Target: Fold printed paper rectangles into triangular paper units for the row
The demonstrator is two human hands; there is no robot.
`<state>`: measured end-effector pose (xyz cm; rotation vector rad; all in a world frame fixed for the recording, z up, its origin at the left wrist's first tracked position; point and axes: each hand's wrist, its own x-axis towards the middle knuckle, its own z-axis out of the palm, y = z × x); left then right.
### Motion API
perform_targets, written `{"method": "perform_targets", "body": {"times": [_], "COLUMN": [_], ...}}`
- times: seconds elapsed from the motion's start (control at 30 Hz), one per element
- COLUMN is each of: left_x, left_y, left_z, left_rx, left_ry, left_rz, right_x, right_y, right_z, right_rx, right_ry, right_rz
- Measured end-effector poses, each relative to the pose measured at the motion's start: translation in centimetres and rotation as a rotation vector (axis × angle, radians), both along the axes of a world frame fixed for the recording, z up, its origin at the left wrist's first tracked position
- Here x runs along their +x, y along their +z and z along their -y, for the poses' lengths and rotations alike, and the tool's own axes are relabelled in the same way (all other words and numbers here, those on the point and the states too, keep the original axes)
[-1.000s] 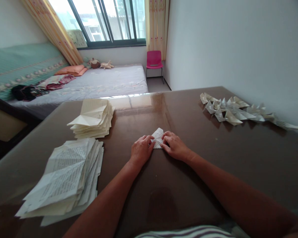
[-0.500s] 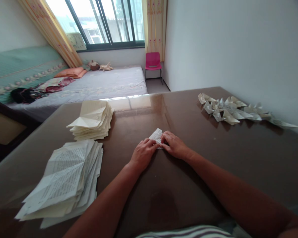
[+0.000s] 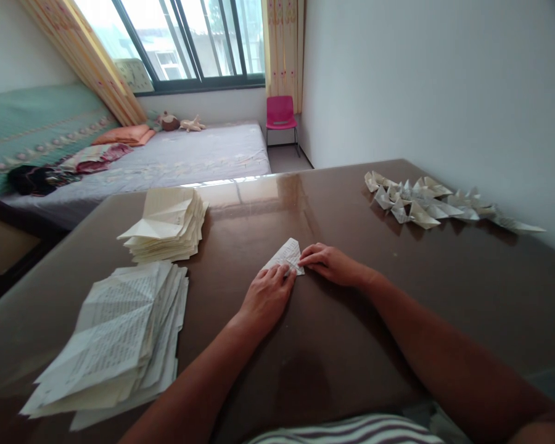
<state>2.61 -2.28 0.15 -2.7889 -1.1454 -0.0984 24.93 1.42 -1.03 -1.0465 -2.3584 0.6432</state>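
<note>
A small folded sheet of printed paper (image 3: 287, 251) lies on the brown table in front of me, its top narrowing to a blunt tip. My left hand (image 3: 271, 288) holds it down from the lower left, fingers bent over its near part and thumb by its lower edge. At the paper's right edge my right hand (image 3: 328, 262) pinches with thumb and forefinger, the other fingers curled together. The near-left side of the paper is hidden under my left fingers.
A stack of creased printed sheets (image 3: 115, 333) lies at the left, with a cream paper stack (image 3: 166, 222) behind it. Several folded paper shapes (image 3: 420, 203) stand in a group at the far right by the wall (image 3: 420, 80). Beyond the table (image 3: 333, 351) are a bed (image 3: 213, 148) and pink chair (image 3: 280, 114).
My right hand has shifted right, off the paper's middle to its edge. My left hand has slid slightly left and nearer, and more of the paper's face shows.
</note>
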Motion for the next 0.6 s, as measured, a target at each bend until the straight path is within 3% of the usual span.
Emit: {"method": "perform_targets", "body": {"times": [0.27, 0.5, 0.6], "left_x": [0.5, 0.9, 0.9], "left_y": [-0.1, -0.3, -0.4], "left_z": [0.3, 0.5, 0.5], "left_rx": [0.013, 0.011, -0.002], "left_ry": [0.016, 0.029, 0.025], "left_rz": [-0.002, -0.019, -0.008], "right_x": [0.1, -0.4, -0.4], "right_y": [0.2, -0.6, -0.9], "right_z": [-0.4, -0.2, -0.2], "right_rx": [0.014, 0.132, 0.178], "right_ry": [0.057, 0.017, -0.065], "right_rz": [0.023, 0.078, 0.160]}}
